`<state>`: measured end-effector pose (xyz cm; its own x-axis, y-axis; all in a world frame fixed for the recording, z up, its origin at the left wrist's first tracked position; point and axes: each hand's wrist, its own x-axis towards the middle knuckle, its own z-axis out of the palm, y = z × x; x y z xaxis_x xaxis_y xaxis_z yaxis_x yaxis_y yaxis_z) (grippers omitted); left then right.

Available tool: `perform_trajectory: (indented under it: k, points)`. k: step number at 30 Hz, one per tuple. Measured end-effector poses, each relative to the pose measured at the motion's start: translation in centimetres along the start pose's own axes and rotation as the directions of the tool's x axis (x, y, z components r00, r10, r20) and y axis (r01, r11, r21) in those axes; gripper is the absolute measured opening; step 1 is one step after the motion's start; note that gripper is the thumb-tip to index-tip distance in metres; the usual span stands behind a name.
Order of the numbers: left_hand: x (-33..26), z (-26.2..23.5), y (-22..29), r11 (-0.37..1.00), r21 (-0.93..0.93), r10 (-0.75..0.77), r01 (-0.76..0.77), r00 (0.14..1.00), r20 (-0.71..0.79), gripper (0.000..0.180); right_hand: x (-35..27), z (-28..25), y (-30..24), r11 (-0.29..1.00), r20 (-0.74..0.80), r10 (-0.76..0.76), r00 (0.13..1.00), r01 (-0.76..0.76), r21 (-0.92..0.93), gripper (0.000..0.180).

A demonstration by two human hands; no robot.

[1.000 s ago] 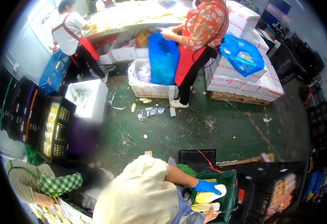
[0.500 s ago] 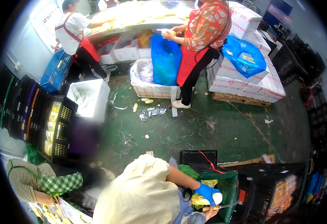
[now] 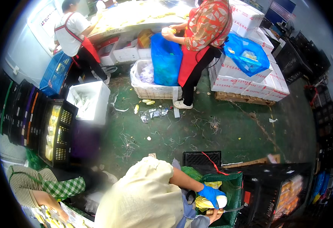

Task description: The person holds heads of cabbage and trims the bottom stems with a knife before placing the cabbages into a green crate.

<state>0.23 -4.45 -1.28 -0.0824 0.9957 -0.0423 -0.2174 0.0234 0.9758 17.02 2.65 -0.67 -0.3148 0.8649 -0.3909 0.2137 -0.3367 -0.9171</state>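
Note:
My left hand [image 3: 211,193], in a blue glove, is closed round a small napa cabbage [image 3: 201,203] with yellow leaves and a white butt end pointing right. Just below it, my bare right hand [image 3: 215,216] is wrapped round the wooden handle of a knife [image 3: 233,209], whose grey curved blade points right, close under the cabbage's butt. Both hands are over a green crate [image 3: 233,192], where more yellow leaves [image 3: 214,184] show. A loose cream sleeve [image 3: 143,190] covers my left upper arm. Part of my right hand is cut off by the lower edge.
Black crates [image 3: 61,131] of wrapped cabbages stand left, beside a white foam box [image 3: 92,100]. A co-worker in green checked sleeves [image 3: 63,188] works lower left. Two people in red aprons stand at a bright table [image 3: 136,26]. Cartons [image 3: 250,85] sit on a pallet; scraps litter the floor.
My hands keep nearly the same hold on the cabbage and knife. The lower-left co-worker's forearm has reached further right. The far-left person's arm has risen, and the view has shifted slightly.

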Motion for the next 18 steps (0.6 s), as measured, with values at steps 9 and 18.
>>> perform_trajectory:
  k: [9,18]
  points:
    - [-0.9,-0.5,1.3,0.988,0.112,-0.092,0.105,0.989,-0.118,0.078,0.5,-0.7,-0.3,0.999,0.019,0.025,1.0,-0.024,-0.038,0.057]
    - [-0.2,-0.3,-0.4,0.959,-0.163,-0.238,0.234,0.971,-0.005,0.078,-1.4,1.6,-1.7,0.992,0.055,0.05,0.997,-0.056,0.116,0.064]
